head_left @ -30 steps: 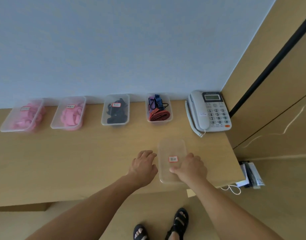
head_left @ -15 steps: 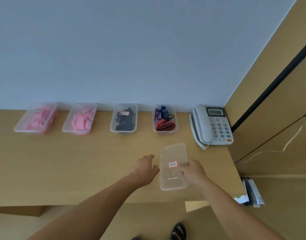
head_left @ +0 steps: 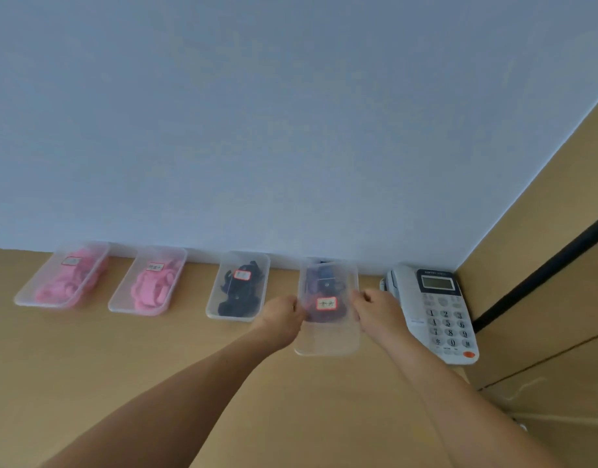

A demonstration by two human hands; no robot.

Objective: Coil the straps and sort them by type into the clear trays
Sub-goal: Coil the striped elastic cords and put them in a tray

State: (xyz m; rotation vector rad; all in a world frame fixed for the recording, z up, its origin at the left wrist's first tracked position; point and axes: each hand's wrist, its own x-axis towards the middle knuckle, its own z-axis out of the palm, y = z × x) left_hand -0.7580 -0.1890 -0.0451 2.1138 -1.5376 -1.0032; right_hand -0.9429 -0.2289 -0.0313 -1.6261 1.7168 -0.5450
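The left hand and the right hand are each gripping a long edge of the clear rectangular plastic lid, which is lying between them over the rightmost clear tray on the tan wooden surface, just beside the grey telephone.

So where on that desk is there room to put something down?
The widest bare patch is the desk front, before the two pink trays and the black-strap tray, left of the left hand. Only narrow gaps separate the trays. The right end is crowded: that hand and the right hand hold the clear lid there, close beside the telephone.
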